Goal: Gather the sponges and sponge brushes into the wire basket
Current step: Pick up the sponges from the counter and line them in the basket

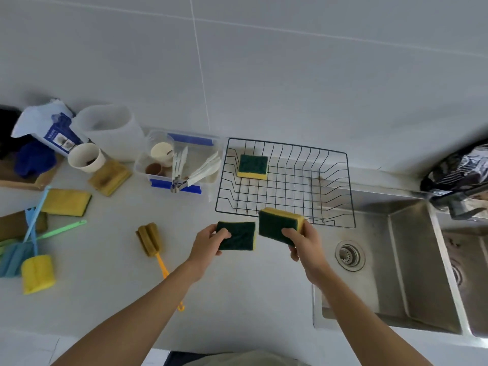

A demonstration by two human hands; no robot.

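Sponges sit one in each hand, just in front of the wire basket on the desk. The left hand has its grip clenched around a green-topped sponge, thumb on the scouring face, fingers underneath. The right hand grips a second sponge the same way, tilted, with its far edge overlapping the basket's near rim. A third sponge already lies flat in the basket's far left part.

To finish this step well, each sponge should probably be carried clear over the near rim before the fingers loosen, and set beside the one already inside, so room stays for the long-handled pieces. Lifting over the wire rather than dragging across it would likely keep the basket from sliding toward the sink.

Still out on the desk are a yellow sponge, a worn sponge, an orange-handled sponge brush and a yellow-headed sponge brush among blue and green handles.

The left edge cuts off a brownish piece and a blue brush head, so neither can be fully judged. The fingers under both held sponges are hidden. A dark shiny object at the right edge is too blurred to identify.
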